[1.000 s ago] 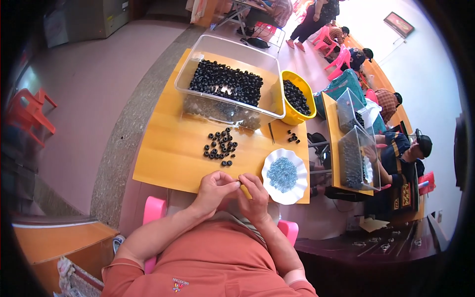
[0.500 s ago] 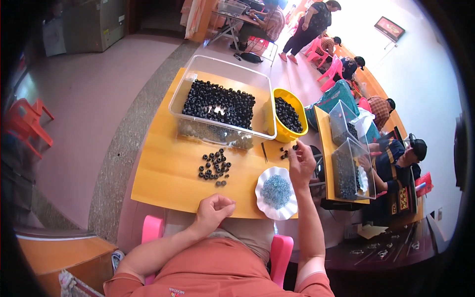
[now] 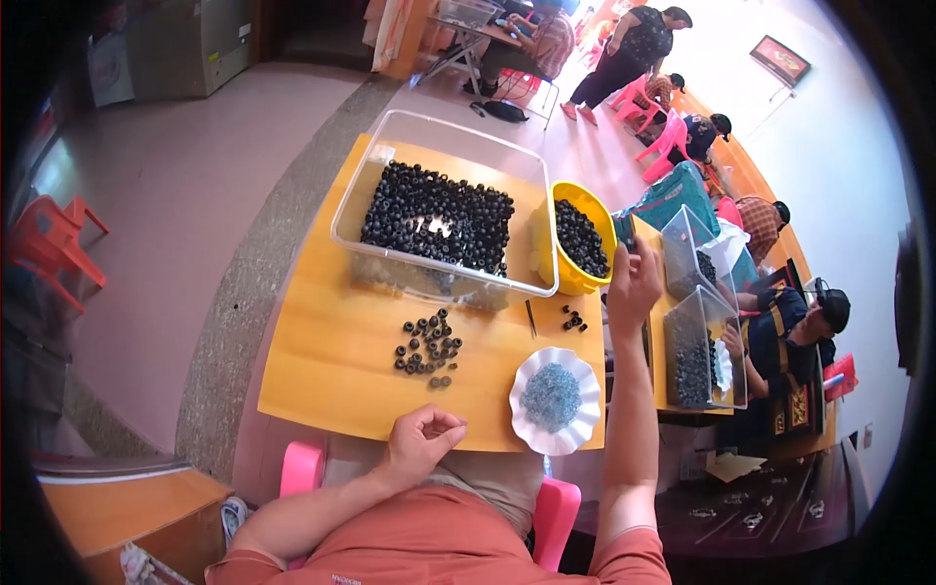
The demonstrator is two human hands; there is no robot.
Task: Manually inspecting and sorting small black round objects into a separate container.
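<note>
Head view: right grip [image 3: 634,285] half-curled beside yellow bucket [image 3: 563,277]

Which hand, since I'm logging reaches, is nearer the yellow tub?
Right: the right hand is just right of the yellow tub; the left hand is farther, by the near edge of the table.

"What's over on the left?"
"A red plastic chair [image 3: 44,232] on the pinkish floor [image 3: 185,175], with a grey cabinet [image 3: 171,54] farther back."
"And toward the bright end?"
"A person [image 3: 643,39] in a dark patterned top stands near pink chairs [image 3: 673,135]. A framed picture [image 3: 780,60] hangs on the white wall [image 3: 834,156], off to the right."
</note>
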